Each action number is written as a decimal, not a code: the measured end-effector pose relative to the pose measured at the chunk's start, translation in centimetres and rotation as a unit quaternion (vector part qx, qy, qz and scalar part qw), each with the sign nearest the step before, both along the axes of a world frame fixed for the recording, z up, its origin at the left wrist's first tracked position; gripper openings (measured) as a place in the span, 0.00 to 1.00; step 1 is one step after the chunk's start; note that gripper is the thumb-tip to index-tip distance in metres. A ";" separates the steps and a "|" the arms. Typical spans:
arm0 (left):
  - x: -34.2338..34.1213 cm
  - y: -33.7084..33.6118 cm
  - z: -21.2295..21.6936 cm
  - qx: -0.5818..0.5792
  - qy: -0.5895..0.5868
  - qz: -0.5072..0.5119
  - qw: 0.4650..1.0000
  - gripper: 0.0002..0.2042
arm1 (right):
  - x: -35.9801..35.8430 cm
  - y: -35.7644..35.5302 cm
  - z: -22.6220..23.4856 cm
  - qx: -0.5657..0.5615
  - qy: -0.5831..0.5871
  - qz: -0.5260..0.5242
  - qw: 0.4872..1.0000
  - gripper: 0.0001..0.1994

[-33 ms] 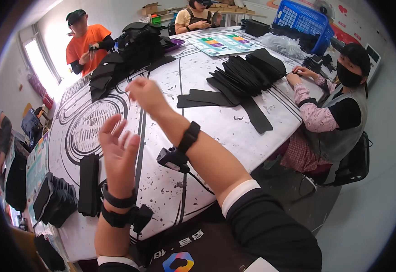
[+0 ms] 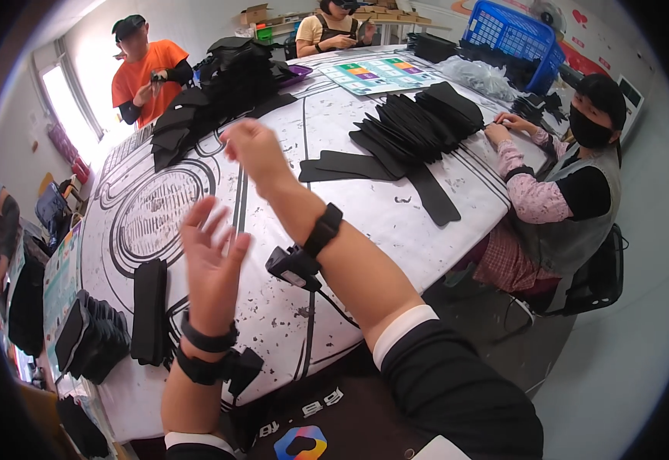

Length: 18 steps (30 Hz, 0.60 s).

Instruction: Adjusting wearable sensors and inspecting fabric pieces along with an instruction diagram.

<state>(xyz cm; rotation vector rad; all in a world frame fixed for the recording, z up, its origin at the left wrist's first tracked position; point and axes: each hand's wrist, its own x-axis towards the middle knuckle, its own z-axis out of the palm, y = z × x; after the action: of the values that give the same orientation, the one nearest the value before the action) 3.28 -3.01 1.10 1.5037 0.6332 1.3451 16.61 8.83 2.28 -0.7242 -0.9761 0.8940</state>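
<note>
Head view shows your left hand [image 2: 210, 257] raised above the white patterned table [image 2: 273, 307], fingers spread, holding nothing. Just left of it lies a flat black fabric piece [image 2: 150, 310] on the table, with a stack of black pieces [image 2: 93, 337] beyond it. Your right hand [image 2: 256, 149] reaches out over the table, fingers loosely curled and empty, well short of the fanned black strips [image 2: 411, 123].

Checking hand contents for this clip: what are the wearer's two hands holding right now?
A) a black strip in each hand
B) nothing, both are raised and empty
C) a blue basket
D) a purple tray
B: the left hand is spread open and the right hand is lifted above the white table, neither gripping anything.
</note>
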 end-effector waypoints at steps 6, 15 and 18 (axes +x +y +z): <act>2.3 -2.6 -2.9 -0.114 0.103 -0.169 0.974 0.29 | 1.4 -1.4 1.7 0.016 0.142 -0.067 0.987 0.06; 3.3 -3.2 -4.9 -0.213 -0.012 -0.133 0.968 0.15 | 1.3 -2.7 0.7 0.140 0.000 -0.225 0.964 0.07; 3.7 -3.3 -5.2 -0.298 -0.066 -0.170 0.937 0.13 | 1.3 -3.7 0.6 0.284 -0.170 -0.328 0.885 0.03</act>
<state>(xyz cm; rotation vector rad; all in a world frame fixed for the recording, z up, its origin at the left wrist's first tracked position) 6.98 -6.30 -4.12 0.9633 0.5923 0.8693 17.88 5.13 2.89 -0.6409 -1.1247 -0.1335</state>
